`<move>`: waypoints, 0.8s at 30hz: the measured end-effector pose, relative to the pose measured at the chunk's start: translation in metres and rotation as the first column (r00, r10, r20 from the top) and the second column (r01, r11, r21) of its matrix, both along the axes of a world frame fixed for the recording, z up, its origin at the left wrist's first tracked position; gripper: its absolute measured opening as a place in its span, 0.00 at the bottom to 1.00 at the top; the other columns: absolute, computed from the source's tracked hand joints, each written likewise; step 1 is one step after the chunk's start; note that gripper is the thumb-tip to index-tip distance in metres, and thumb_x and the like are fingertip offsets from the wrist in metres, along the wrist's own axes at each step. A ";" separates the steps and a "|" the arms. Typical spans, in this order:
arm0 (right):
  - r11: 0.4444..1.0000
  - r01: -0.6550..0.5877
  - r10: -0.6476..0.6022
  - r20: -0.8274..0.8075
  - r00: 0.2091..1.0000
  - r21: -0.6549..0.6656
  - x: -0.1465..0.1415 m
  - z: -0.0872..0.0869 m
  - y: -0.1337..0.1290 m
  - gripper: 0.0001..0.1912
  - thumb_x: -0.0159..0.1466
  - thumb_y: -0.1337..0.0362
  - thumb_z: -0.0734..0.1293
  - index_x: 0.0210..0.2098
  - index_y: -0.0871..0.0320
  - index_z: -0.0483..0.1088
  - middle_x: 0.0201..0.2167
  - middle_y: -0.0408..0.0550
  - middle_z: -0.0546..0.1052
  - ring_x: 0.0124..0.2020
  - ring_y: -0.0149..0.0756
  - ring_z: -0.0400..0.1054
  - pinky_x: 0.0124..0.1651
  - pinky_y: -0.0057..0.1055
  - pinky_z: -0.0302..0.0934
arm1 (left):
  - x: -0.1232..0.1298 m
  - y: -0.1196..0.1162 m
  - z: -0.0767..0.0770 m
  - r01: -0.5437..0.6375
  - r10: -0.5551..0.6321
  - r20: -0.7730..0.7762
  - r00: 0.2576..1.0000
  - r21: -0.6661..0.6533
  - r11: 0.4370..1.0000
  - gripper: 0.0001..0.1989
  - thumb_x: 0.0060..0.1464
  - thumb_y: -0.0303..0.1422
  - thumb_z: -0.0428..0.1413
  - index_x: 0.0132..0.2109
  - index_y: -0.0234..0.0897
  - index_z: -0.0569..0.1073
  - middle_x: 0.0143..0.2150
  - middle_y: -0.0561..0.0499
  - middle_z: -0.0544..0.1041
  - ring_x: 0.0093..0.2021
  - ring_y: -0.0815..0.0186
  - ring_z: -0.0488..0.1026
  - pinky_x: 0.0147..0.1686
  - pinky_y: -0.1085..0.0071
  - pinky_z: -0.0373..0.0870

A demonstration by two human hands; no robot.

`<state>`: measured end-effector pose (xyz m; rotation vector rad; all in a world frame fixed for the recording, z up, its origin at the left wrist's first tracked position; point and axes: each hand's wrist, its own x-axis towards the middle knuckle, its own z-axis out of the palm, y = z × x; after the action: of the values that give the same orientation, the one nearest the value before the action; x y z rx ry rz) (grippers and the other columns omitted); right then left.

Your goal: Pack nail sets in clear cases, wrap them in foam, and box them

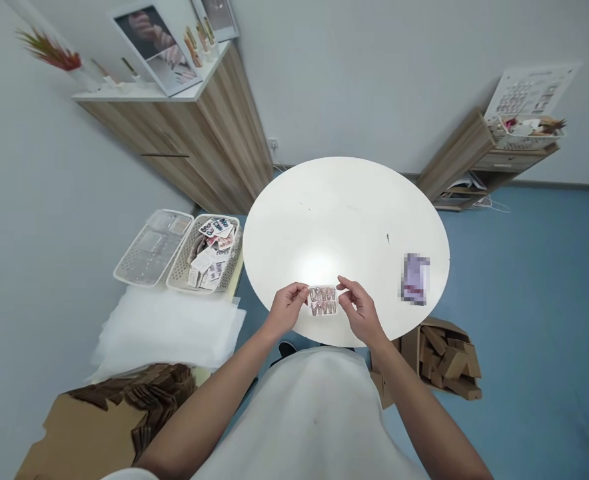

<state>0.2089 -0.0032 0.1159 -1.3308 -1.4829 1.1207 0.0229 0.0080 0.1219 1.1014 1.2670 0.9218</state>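
A small clear tray of press-on nails (pixel 322 301), set in two rows, is near the front edge of the round white table (pixel 344 200). My left hand (pixel 288 307) pinches the tray's left edge between thumb and fingers. On the other side, my right hand (pixel 359 308) is beside the tray's right edge, its thumb and index finger apart with nothing visible between them.
A blurred purple item (pixel 415 279) lies on the table's right side. Left of the table are a basket of nail cards (pixel 179 277), a clear-filled basket (pixel 123 267) and white sheets (pixel 169 327). Cardboard boxes (pixel 452 360) sit low at the right.
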 end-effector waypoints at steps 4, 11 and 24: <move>0.983 0.042 -0.065 -0.121 0.991 -0.178 0.027 -0.004 0.016 0.15 0.58 0.57 0.62 0.44 0.54 0.68 0.32 0.46 0.70 0.32 0.32 0.64 0.36 0.33 0.62 | 0.032 0.017 -0.001 0.033 -0.034 -0.043 0.999 -0.007 0.999 0.11 0.50 0.40 0.53 0.31 0.37 0.73 0.27 0.52 0.71 0.29 0.69 0.67 0.33 0.72 0.64; 0.886 0.086 -0.279 -0.374 0.884 -0.456 0.053 -0.013 0.022 0.11 0.52 0.57 0.67 0.31 0.56 0.66 0.24 0.40 0.69 0.23 0.29 0.66 0.32 0.31 0.61 | 0.066 0.035 -0.007 -0.034 0.041 0.055 0.998 -0.124 0.992 0.14 0.50 0.40 0.53 0.40 0.36 0.72 0.30 0.51 0.73 0.31 0.69 0.70 0.37 0.70 0.67; 0.861 0.105 -0.306 -0.342 0.888 -0.498 0.064 -0.026 0.023 0.24 0.52 0.58 0.67 0.48 0.54 0.63 0.32 0.42 0.68 0.31 0.28 0.66 0.38 0.31 0.61 | 0.076 0.037 -0.027 -0.061 0.128 0.169 0.977 -0.357 0.932 0.12 0.42 0.36 0.60 0.34 0.35 0.72 0.27 0.55 0.73 0.28 0.72 0.72 0.40 0.68 0.67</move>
<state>0.2727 0.0194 0.0895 -1.4164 -0.7564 1.5614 0.0984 0.0452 0.0952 0.6606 1.2739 0.8114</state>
